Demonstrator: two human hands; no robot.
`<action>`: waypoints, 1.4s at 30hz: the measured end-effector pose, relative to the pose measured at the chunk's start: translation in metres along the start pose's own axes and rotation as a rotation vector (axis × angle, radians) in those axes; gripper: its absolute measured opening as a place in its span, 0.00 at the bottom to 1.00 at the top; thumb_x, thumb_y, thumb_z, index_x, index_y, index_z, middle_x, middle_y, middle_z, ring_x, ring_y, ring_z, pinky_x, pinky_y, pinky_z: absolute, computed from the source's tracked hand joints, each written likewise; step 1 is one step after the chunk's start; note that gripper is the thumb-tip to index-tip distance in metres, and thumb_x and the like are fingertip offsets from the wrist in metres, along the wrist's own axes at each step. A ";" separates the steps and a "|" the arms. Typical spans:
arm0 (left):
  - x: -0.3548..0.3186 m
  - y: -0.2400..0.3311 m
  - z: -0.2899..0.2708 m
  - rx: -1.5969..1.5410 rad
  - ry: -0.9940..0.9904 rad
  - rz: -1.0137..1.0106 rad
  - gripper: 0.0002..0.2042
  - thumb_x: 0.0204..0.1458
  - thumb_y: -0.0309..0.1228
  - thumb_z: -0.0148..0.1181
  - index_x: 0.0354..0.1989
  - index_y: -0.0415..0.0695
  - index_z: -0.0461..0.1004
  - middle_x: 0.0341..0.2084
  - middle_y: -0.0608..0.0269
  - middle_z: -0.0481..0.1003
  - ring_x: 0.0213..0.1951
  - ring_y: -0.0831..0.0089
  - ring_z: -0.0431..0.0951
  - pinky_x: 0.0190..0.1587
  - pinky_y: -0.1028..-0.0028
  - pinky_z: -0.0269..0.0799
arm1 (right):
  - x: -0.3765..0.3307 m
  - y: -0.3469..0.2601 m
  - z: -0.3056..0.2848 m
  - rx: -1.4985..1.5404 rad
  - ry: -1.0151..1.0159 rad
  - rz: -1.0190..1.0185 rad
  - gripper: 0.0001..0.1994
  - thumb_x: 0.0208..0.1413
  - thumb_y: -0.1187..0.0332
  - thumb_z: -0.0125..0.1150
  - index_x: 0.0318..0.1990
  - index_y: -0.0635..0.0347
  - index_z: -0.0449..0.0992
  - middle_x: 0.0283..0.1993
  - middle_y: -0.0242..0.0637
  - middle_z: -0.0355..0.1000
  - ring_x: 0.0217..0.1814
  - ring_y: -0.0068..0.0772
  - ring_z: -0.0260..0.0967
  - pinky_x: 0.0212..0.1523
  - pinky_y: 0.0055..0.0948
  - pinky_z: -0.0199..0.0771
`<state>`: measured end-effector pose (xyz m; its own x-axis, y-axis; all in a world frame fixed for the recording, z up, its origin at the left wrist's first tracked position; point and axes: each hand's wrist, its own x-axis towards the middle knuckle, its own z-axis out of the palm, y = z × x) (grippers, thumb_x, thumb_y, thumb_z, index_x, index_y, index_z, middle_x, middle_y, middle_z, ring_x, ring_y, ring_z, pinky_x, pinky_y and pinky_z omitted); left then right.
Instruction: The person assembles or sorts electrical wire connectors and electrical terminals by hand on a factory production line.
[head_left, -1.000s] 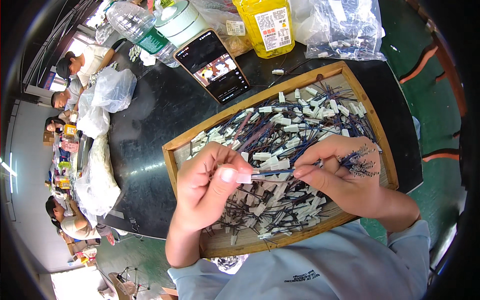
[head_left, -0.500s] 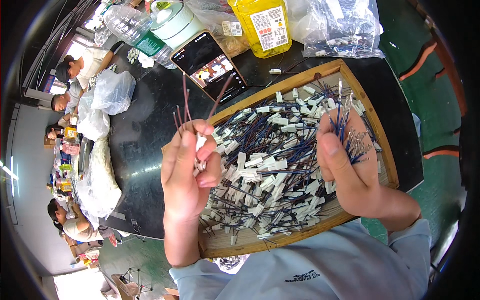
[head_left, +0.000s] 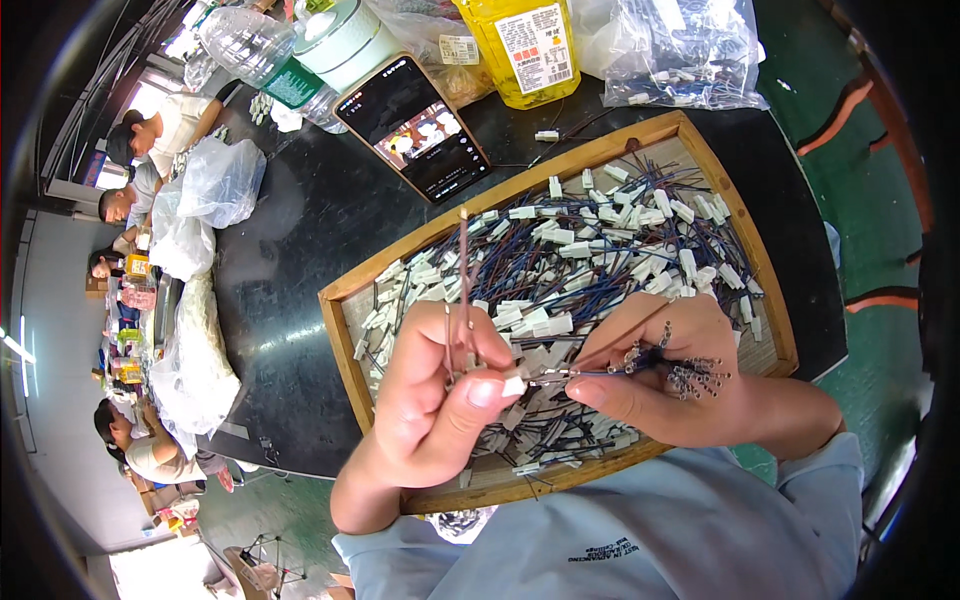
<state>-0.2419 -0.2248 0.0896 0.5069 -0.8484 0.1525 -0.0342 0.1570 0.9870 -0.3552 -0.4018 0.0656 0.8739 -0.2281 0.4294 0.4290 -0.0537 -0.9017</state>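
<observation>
My left hand is closed on a small white plastic connector housing, pinched at the fingertips. Brown wires rise from between its fingers. My right hand is closed round a bundle of dark wires with metal crimp terminals. Between its thumb and finger, a wire end with a terminal points at the housing, and the two meet or nearly meet; I cannot tell whether it is inserted. Both hands are above a wooden tray heaped with white connectors on blue and brown wires.
Beyond the tray on the black table lie a lit phone, a clear bottle, a pale green lidded container, a yellow package and a plastic bag of connectors. Several people sit at the left.
My hands have come together over the tray's near half. The left moved right and down, turning the housing toward the right hand, which moved down and left with a wire end now pinched forward.
</observation>
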 end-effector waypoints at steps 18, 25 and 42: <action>-0.002 0.000 -0.002 -0.014 -0.094 0.051 0.07 0.57 0.23 0.47 0.41 0.37 0.58 0.30 0.62 0.66 0.28 0.82 0.65 0.33 0.82 0.63 | 0.002 -0.007 -0.009 -0.173 -0.102 0.001 0.08 0.43 0.75 0.68 0.32 0.66 0.77 0.29 0.39 0.75 0.24 0.23 0.73 0.25 0.18 0.70; -0.003 0.000 -0.004 0.042 -0.183 -0.087 0.07 0.57 0.26 0.50 0.40 0.39 0.61 0.30 0.65 0.66 0.27 0.84 0.64 0.30 0.82 0.61 | 0.002 0.001 -0.009 -0.165 -0.195 -0.056 0.08 0.40 0.76 0.68 0.30 0.65 0.77 0.32 0.39 0.76 0.28 0.31 0.75 0.27 0.22 0.74; -0.003 0.000 -0.003 0.058 -0.246 -0.087 0.07 0.58 0.26 0.50 0.41 0.37 0.62 0.31 0.64 0.66 0.29 0.81 0.64 0.33 0.80 0.62 | 0.004 0.003 -0.010 -0.172 -0.304 -0.085 0.06 0.39 0.74 0.67 0.26 0.65 0.76 0.32 0.37 0.75 0.29 0.34 0.75 0.27 0.27 0.74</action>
<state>-0.2407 -0.2205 0.0892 0.2855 -0.9560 0.0674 -0.0524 0.0547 0.9971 -0.3532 -0.4126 0.0643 0.8757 0.0829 0.4757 0.4813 -0.2287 -0.8462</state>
